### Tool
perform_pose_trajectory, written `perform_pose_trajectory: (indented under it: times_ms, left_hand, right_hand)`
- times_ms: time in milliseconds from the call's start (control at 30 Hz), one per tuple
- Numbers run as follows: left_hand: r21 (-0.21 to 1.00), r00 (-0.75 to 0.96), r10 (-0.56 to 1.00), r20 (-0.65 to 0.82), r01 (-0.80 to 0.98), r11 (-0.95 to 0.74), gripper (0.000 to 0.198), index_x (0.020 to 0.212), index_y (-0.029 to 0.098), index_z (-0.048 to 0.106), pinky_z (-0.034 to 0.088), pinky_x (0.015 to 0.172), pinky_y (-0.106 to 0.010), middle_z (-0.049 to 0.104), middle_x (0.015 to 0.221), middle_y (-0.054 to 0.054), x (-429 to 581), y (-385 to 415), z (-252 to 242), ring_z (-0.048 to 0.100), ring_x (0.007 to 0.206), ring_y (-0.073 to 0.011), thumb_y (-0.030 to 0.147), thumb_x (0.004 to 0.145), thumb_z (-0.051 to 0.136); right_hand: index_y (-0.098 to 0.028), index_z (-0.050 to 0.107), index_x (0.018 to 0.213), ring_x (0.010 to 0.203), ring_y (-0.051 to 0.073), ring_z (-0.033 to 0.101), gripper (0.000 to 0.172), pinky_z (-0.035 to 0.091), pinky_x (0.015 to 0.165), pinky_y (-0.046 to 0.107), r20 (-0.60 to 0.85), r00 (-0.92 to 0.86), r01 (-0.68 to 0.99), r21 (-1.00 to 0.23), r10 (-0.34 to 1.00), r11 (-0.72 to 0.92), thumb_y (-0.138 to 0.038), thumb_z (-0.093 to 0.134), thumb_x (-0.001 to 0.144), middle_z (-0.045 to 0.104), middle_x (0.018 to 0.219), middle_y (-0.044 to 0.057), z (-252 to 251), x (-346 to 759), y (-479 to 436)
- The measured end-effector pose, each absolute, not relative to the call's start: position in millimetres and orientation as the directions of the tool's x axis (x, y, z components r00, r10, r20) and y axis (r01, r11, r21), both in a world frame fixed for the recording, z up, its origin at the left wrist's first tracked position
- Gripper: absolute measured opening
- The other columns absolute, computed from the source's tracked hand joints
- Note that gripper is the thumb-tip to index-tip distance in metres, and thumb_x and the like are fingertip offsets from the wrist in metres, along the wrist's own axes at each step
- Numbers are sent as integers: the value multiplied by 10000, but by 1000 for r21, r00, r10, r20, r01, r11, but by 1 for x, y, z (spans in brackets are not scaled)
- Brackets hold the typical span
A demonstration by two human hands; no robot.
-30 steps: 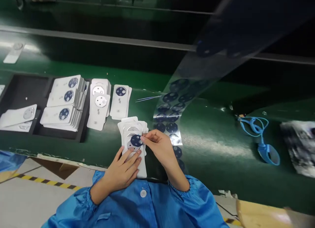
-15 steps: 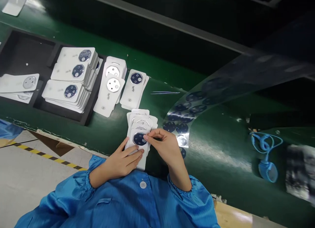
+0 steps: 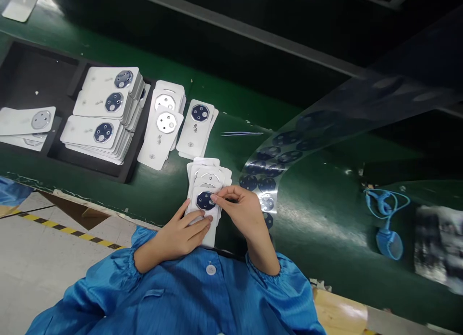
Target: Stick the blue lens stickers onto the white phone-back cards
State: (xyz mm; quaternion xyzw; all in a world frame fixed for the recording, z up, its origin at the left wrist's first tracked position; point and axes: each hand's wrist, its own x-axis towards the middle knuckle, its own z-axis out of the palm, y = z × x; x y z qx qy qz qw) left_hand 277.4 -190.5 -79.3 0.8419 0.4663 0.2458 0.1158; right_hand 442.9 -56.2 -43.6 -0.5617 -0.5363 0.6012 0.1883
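Dark lens disc (image 3: 206, 200): octagonal, navy, lies on top card of loose card stack (image 3: 207, 177), near worktop's (image 3: 318, 219) front edge. Can't tell if stuck down.

R hand (image 3: 240, 212): narrow pinch, thumb + index fingertips (image 3: 214, 198) at disc's right edge.

L hand (image 3: 181, 234): fingers spread, lying flat on stack's lower end, not gripping.

Done so far: dark-disc cards (image 3: 103, 132) sit in stacks in black foam tray (image 3: 36, 79); dark-disc pile (image 3: 195, 127) sits outside tray.

Left: pale-disc pile (image 3: 161, 137) just right of tray shows white octagons, no dark disc on top. Clear film strip (image 3: 265, 173) still carries many dark discs, running from R hand up and off to upper right.

Tray: L compartment holds few cards w/ silver discs (image 3: 41, 119); R compartment holds stacks, approx full.

Nearby: fine tweezers (image 3: 241, 133) lie on worktop above stack, untouched. Blue wrist strap (image 3: 388, 243) lies well right.
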Motion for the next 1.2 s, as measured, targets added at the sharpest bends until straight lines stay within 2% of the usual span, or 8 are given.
perform_pose_trajectory:
  times_ms: [267,800,1200]
  left_hand:
    - [377,457,828,325,740,-557,214,1166,105,664,248,1221,-663,694,1286,-100,277,-188,-78,599,1217,-282,143,966,601]
    - [374,440,835,330,751,-544,229,1182,131,663,266,1225,-643,690,1283,-97,279,-189,-81,581,1239,-268,171,964,604]
    - [353,437,834,337,763,-542,218,1166,138,682,256,1236,-646,698,1278,-75,280,-192,-86,604,1207,-263,180,969,598]
  right_hand:
    - [-198,702,727,707,209,699,306,521,657,314,-470,-296,357,-862,832,-360,-455,864,690,749,751,45,-45,444,-55]
    - [-194,700,714,700,190,686,344,519,655,290,-494,-311,267,-865,812,-424,-460,903,635,745,745,39,-48,447,-55]
    - [-195,714,729,710,195,690,285,514,676,304,-500,-299,314,-856,813,-411,-414,883,660,754,759,46,-52,448,-58]
